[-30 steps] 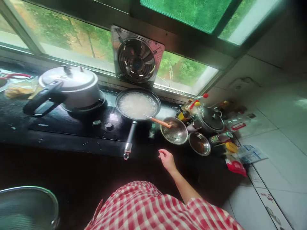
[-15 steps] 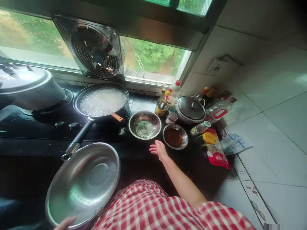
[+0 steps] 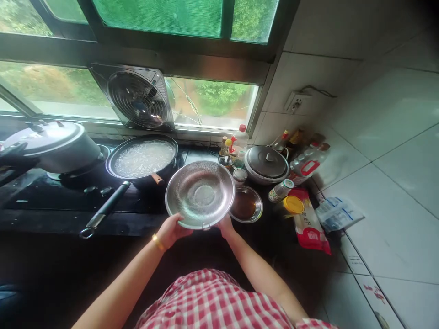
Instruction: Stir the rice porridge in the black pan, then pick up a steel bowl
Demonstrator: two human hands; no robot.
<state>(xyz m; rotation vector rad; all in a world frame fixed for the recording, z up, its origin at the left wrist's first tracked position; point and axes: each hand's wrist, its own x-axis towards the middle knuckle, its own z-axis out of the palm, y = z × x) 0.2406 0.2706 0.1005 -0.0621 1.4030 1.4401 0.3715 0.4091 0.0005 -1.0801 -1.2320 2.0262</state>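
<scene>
1 round perforated steel colander (image 3: 200, 194) held over dark countertop (image 3: 51, 219), just right of stove. Left hand (image 3: 173, 230) grasps its near rim; right hand (image 3: 226, 226) grasps rim too. 1 black frying pan (image 3: 142, 158) with white bubbling contents alongside. 1 silver pressure cooker (image 3: 51, 144) far left. 1 small steel bowl of brown liquid (image 3: 246, 204) touching colander's right edge. 1 lidded dark pot (image 3: 266, 163) behind.

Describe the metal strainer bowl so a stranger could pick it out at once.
Start at the window fan and drop to the black frying pan below it on the stove. Just right of the pan, the strainer bowl sits between the left hand and right hand. Unlike the smaller dark-sauce bowl beside it, it is perforated mesh.
</scene>
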